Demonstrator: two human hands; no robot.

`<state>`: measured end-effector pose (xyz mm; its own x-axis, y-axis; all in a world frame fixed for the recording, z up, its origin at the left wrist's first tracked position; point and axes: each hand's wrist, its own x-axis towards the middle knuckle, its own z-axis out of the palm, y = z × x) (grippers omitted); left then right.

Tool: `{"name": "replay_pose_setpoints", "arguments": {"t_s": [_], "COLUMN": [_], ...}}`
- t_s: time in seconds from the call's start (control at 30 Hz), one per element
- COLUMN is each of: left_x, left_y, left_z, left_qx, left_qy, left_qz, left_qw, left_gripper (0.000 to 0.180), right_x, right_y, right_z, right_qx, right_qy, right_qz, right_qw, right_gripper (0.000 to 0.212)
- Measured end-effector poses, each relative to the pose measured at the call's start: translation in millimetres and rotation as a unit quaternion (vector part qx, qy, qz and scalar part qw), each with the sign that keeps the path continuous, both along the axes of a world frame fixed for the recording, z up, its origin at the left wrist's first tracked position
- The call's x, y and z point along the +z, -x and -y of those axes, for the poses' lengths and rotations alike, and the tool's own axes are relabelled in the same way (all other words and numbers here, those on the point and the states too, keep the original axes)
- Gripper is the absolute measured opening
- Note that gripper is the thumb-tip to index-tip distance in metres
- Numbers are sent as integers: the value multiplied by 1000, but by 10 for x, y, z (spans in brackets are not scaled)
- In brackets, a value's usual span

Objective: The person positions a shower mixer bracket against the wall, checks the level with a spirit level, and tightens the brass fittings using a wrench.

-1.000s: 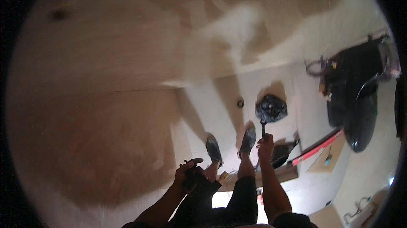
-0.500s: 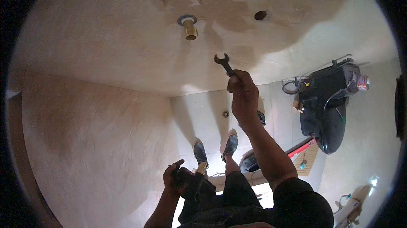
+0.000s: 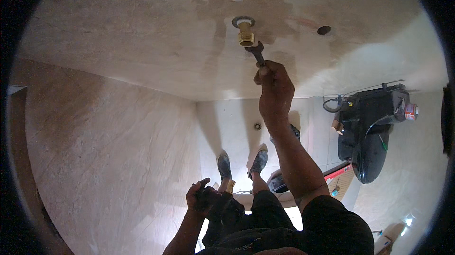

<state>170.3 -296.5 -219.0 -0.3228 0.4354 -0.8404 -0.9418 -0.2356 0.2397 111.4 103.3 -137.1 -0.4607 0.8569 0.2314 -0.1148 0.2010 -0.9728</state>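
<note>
My right hand [image 3: 276, 84] is wrapped round the handle of a dark open-ended wrench [image 3: 257, 55]. The wrench's jaw appears at the lower right edge of a brass threaded pipe fitting [image 3: 246, 36]; whether the two touch, I cannot tell. That fitting juts from a round hole in the tiled wall, with a pale ring at its base. Lower down, my left hand [image 3: 194, 195] is closed round a dark object [image 3: 208, 200] whose kind I cannot make out. A second brass piece [image 3: 230, 186] shows just right of it, partly hidden.
Right of the fitting, the wall has a dark round hole [image 3: 324, 30]. A black toilet [image 3: 367, 131] stands at the right, with a can [image 3: 411, 111] on it. A red level-like bar [image 3: 337, 172] lies near cardboard [image 3: 342, 182]. The floor holds a drain [image 3: 257, 126] near my feet.
My right hand has raised the wrench from below and right of the fitting to beside its lower end. The view has shifted, and the left hand still grips the dark object.
</note>
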Motion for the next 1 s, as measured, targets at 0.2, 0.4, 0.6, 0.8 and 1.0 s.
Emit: {"name": "replay_pose_setpoints", "arguments": {"t_s": [0.2,0.4,0.6,0.8,1.0], "left_x": [67,5,39,162,168], "left_y": [117,166,222,272,293], "left_z": [-48,14,87,52,24], "left_qx": [18,-4,1,-16,-14], "left_qy": [-8,-9,-29,11,8], "left_qz": [6,-8,6,-18,-6], "left_qw": [1000,1000,1000,1000,1000], "left_gripper": [42,43,42,43,45], "right_x": [59,-41,-25,176,122], "right_y": [46,191,328,178,198], "right_z": [-231,-160,-106,-362,-278], "right_qx": [1,41,56,117,71], "right_qy": [-20,53,127,119,108], "right_qz": [25,-33,-110,-49,-55], "right_qw": [999,997,984,985,990], "right_gripper": [15,22,22,22,19]}}
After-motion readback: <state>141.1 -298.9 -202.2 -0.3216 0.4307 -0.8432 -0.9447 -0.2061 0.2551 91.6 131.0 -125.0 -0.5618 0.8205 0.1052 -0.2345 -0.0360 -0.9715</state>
